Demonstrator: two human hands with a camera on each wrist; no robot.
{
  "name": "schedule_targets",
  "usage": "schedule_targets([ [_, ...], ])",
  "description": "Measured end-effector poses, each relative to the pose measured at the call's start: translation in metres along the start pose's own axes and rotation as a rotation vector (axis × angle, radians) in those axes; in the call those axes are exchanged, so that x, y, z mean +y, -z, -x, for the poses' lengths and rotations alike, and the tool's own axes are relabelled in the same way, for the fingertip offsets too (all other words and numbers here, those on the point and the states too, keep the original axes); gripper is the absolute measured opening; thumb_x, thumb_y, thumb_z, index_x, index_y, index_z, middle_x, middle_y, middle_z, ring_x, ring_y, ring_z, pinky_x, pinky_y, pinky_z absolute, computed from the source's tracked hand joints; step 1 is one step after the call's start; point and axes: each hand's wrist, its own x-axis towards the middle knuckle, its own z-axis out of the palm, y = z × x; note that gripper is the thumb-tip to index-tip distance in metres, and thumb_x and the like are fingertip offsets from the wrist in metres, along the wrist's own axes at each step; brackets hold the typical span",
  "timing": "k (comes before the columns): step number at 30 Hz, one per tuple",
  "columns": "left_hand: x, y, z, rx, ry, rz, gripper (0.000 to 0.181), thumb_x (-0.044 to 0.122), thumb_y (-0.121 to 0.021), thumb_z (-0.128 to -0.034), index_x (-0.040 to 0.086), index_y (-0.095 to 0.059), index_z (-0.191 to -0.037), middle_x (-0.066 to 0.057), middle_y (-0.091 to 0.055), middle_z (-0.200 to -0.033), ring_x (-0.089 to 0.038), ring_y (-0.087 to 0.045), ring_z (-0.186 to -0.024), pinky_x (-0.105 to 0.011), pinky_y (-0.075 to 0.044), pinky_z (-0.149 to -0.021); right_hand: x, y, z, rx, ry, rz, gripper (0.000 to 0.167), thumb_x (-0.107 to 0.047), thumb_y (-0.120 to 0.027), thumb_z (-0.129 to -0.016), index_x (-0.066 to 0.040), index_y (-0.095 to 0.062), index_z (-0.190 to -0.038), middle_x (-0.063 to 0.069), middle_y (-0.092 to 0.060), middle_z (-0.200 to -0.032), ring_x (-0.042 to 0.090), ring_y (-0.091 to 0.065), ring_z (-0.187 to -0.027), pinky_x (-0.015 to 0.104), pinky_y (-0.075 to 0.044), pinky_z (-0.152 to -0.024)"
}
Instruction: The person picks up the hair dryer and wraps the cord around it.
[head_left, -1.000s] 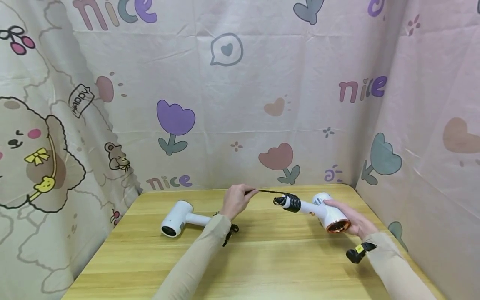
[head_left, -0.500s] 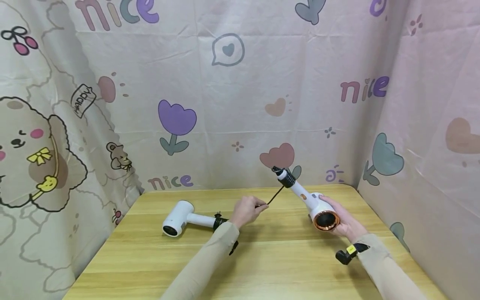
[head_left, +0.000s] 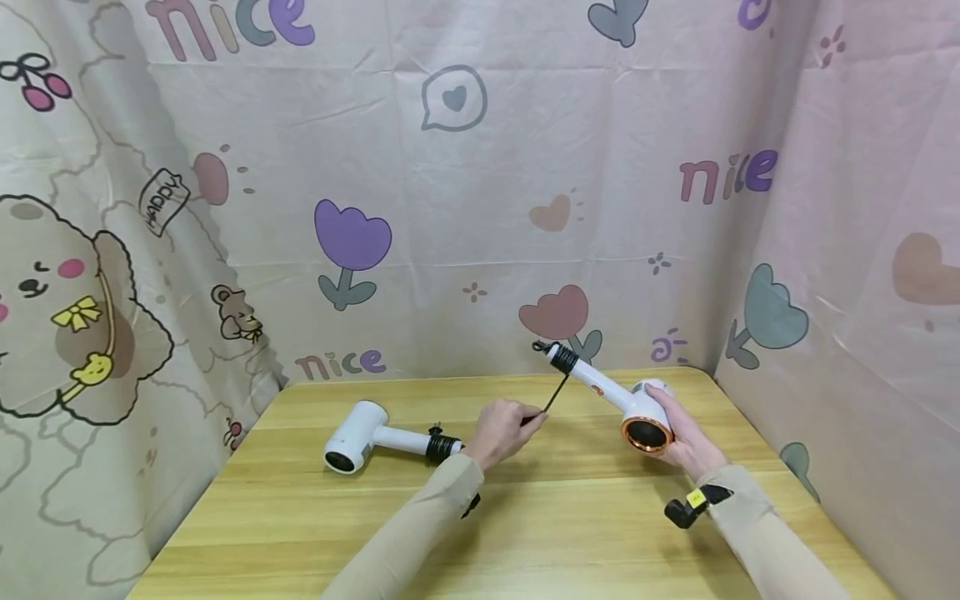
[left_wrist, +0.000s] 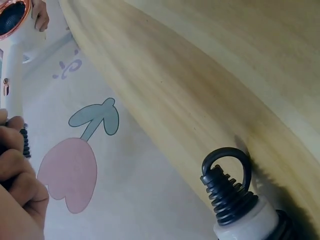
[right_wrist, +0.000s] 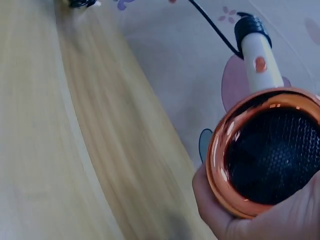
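Observation:
My right hand grips the head of a white hair dryer above the right of the table. Its handle tilts up to the left, black cord wound round the end. A copper ring circles the dark mesh in the right wrist view. My left hand pinches a stretch of the black cord, pulled taut below the handle. A second white hair dryer lies on the table to the left, its cord coil partly behind my left wrist. Its handle end shows in the left wrist view.
The wooden table runs back to a printed curtain, which also hangs along both sides. A small black camera is strapped to the right wrist.
The held hair dryer's handle end has swung upward. My left hand has moved right and lower with the cord, which now slants down instead of running level. The right hand has shifted slightly left.

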Motion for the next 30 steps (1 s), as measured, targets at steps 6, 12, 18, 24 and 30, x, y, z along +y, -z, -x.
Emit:
schedule_targets([
  [6,0.007,0.002,-0.002,0.037,-0.027,0.016,0.014,0.024,-0.069,-0.0918,0.015,-0.078,-0.096,0.001,-0.076,-0.085,-0.002,-0.065,-0.062,-0.005,-0.042,-0.054,0.006,-0.011,0.001,0.157,0.281,0.253,0.072,-0.043,-0.068,-0.091,-0.008,-0.026,-0.138,0.001,-0.052,-0.105,0.009,-0.062,-0.084,0.024,-0.056,-0.086],
  [12,0.012,0.003,-0.005,0.132,-0.056,0.041,0.009,0.015,-0.068,-0.0907,0.011,-0.076,-0.088,0.002,-0.073,-0.077,0.0,-0.057,-0.057,-0.006,-0.039,-0.052,0.013,-0.016,-0.002,0.42,0.508,0.629,0.107,-0.058,-0.069,-0.084,0.0,-0.01,-0.153,0.014,-0.044,-0.13,0.016,-0.055,-0.096,0.018,-0.052,-0.072],
  [18,0.011,0.002,-0.008,0.226,-0.047,0.056,0.008,0.012,-0.068,-0.0909,0.01,-0.072,-0.084,0.002,-0.069,-0.072,0.002,-0.042,-0.052,-0.007,-0.031,-0.048,0.014,-0.02,0.0,0.428,0.624,0.839,0.106,-0.058,-0.068,-0.085,-0.006,-0.009,-0.156,0.021,-0.04,-0.143,0.03,-0.053,-0.115,0.023,-0.053,-0.077],
  [24,0.012,0.005,-0.011,0.273,0.002,0.149,0.009,0.007,-0.07,-0.0891,0.004,-0.073,-0.097,-0.008,-0.075,-0.088,-0.007,-0.065,-0.063,-0.007,-0.047,-0.056,0.02,-0.024,0.006,0.37,0.706,0.978,0.098,-0.055,-0.071,-0.083,-0.01,-0.019,-0.154,0.022,-0.048,-0.132,0.032,-0.058,-0.107,0.031,-0.058,-0.074],
  [30,0.01,0.006,-0.012,0.361,0.187,0.345,0.016,0.007,-0.071,-0.0889,0.005,-0.061,-0.102,-0.013,-0.073,-0.082,-0.012,-0.068,-0.06,-0.013,-0.051,-0.051,0.03,-0.03,0.007,0.302,0.737,1.02,0.096,-0.051,-0.074,-0.083,-0.012,-0.022,-0.153,0.022,-0.05,-0.128,0.034,-0.059,-0.105,0.035,-0.06,-0.072],
])
